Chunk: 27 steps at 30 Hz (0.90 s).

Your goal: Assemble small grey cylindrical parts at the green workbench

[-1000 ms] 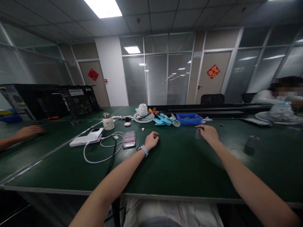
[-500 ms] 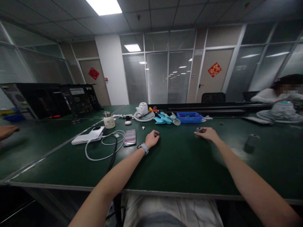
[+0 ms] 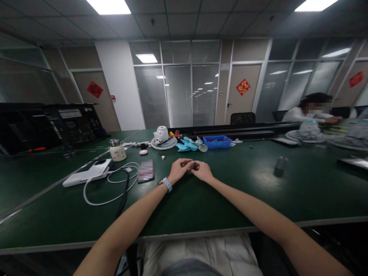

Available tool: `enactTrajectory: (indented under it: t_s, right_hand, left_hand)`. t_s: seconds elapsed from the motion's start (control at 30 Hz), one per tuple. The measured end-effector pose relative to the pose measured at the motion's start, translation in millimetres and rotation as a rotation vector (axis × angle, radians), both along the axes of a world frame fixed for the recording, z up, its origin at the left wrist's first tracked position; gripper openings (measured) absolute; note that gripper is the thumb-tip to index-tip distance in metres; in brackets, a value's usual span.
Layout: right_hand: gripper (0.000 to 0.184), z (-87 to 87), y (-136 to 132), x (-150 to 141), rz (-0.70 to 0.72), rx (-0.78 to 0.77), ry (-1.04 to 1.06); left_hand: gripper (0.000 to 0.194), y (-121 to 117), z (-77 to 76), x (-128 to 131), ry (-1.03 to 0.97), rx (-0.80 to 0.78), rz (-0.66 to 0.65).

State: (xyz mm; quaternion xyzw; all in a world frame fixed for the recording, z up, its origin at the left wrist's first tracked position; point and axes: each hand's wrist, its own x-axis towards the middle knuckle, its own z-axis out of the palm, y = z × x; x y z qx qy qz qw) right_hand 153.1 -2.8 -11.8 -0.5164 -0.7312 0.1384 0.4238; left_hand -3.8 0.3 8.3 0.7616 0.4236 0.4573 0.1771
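Left hand [image 3: 177, 170]: raised just above or resting on the table [image 3: 230, 209], cannot tell which; fingers curled inward, grasping the part [image 3: 195, 166] from its left side.
Right hand [image 3: 204, 171]: set opposite the left hand, grasping the same part between bent fingertips.
Part: small and dark grey; located between both hands, mostly covered by fingers; exact shape too hidden to tell.
Watch [image 3: 167, 184]: worn on the left wrist, with a pale strap.
Cylinder [image 3: 281, 163]: grey, upright on the table, well apart from the right hand on its right side.
Phone [image 3: 146, 171]: flat on the table, to the left of the left hand; screen content blurred.
White block [image 3: 77, 179]: flat at the left, with a white phone [image 3: 102, 165] at its far end.
White cable [image 3: 99, 204]: looped between the white block and the phone.
Black cable [image 3: 124, 195]: laid across the white cable's loop, toward the near edge.
Bottle [image 3: 117, 153]: upright beyond the white phone, with a metal cap.
Earbud [image 3: 163, 157]: on the table beyond the left hand, near the pale pink case [image 3: 143, 152].
Fan base [image 3: 161, 133]: white, seated on or against the round grille [image 3: 163, 144].
Blades [image 3: 186, 145]: light blue, between the grille and the bin.
Bin [image 3: 217, 142]: blue, with small items inside.
Computer case [image 3: 74, 124]: open-sided, at the far left.
Person [image 3: 294, 114]: seated at the far right, behind white fan parts [image 3: 309, 132].
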Motion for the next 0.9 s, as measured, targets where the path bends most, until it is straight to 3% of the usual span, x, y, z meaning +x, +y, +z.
enactTrajectory:
  t_s: [0.23,0.4,0.57,0.63,0.77,0.9]
  right_hand:
    - [0.035,2.1,-6,3,0.003,0.009,-0.007]
    - [0.041,-1.4,-5,0,-0.008,0.001,0.013]
    - [0.039,4.3,-3,10,-0.026,-0.023,0.023]
    - [0.038,12.6,1,28,-0.118,-0.015,0.015]
    - [0.039,25.5,12,87,-0.471,-0.005,-0.056]
    - [0.042,19.7,24,140,-0.655,-0.123,-0.132]
  left_hand:
    - [0.035,10,13.3,3,0.045,0.001,0.069]
    - [0.041,17,13.6,-7,-0.011,0.057,0.218]
    - [0.033,19,-6.6,-22,0.339,-0.109,0.045]
    - [0.034,20,-10.6,-23,0.374,-0.131,0.020]
    - [0.033,21,-10.9,-21,0.350,-0.166,0.030]
    - [0.037,23,-11.9,-21,0.290,-0.157,0.044]
